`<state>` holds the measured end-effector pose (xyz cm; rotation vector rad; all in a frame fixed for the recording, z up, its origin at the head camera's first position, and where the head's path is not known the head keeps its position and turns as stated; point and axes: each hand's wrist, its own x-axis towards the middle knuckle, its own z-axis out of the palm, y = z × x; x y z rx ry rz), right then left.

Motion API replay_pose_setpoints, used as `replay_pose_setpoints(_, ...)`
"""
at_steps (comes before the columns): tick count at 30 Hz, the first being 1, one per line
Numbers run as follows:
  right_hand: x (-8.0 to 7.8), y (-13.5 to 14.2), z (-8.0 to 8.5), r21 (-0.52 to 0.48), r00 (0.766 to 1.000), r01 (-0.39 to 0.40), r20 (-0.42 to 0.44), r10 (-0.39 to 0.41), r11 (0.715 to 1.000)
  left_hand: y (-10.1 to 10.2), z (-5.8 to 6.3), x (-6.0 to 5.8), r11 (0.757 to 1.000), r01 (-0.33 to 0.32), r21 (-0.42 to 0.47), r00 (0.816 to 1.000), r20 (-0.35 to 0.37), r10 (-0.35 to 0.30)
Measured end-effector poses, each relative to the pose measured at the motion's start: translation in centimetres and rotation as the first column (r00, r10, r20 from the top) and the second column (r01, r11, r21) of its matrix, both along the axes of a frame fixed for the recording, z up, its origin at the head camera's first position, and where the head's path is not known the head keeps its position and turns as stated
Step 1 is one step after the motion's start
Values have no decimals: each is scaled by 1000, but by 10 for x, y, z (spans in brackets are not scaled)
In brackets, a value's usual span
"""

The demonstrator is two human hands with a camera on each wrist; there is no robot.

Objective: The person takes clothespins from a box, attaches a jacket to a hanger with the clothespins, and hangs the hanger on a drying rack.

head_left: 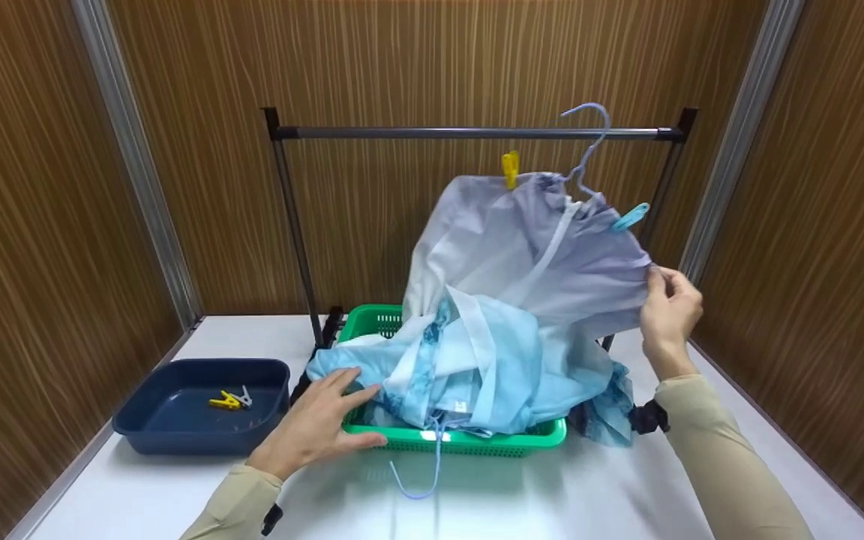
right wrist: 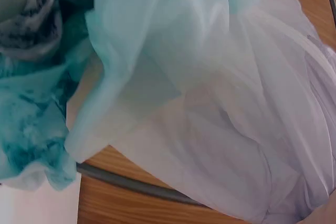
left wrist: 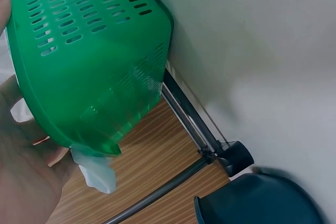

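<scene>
A thin lavender-to-white garment (head_left: 522, 247) stands raised behind the basket on a lilac hanger (head_left: 586, 150), whose hook overlaps the rail in the head view. My right hand (head_left: 670, 315) pinches this garment's right edge. A yellow clothespin (head_left: 510, 169) and a light blue clothespin (head_left: 631, 217) grip its top. In front, light blue clothing (head_left: 507, 360) fills a green basket (head_left: 469, 442); another hanger's hook (head_left: 418, 495) hangs over the front rim. My left hand (head_left: 316, 424) spreads its fingers at the basket's left side, touching the blue cloth; in the left wrist view they lie along the rim.
A black clothes rack with a grey rail (head_left: 417, 133) stands behind the basket. At left, a dark blue tub (head_left: 169, 442) holds a yellow clothespin (head_left: 225, 401) and a grey clothespin (head_left: 243, 397). Patterned teal cloth (head_left: 612, 412) hangs over the basket's right side. Wood-look walls enclose the white table.
</scene>
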<state>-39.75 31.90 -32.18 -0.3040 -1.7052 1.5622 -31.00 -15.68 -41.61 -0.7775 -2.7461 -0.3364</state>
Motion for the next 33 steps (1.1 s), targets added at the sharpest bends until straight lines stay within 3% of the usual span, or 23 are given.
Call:
replay_pose_setpoints(3, 3, -4, 1, -27, 1000, 17, -6, -17, 1000, -8, -5, 22, 999, -37, -13, 999, -8, 36)
replay_pose_setpoints(10, -5, 13, 14, -196, 998, 58, -18, -63, 979, -9, -4, 22, 998, -46, -49, 999, -30, 45)
replay_pose_setpoints(19, -11, 35, 17, -269, 989, 143, -6, -151, 952, -9, -2, 23, 997, -48, -53, 999, -14, 47)
replay_pose_setpoints(22, -11, 40, 16, -245, 985, 169, 12, -171, 955, -10, -2, 23, 997, -50, -54, 999, -15, 50)
replay_pose_setpoints(26, -12, 45, 11, -134, 971, 236, 64, -230, 962, -10, -2, 24, 998, -53, -47, 999, -6, 52)
replay_pose_setpoints(33, -14, 47, -3, 47, 944, 320, 70, -323, 946, -7, -2, 23, 998, -45, -45, 999, -6, 45)
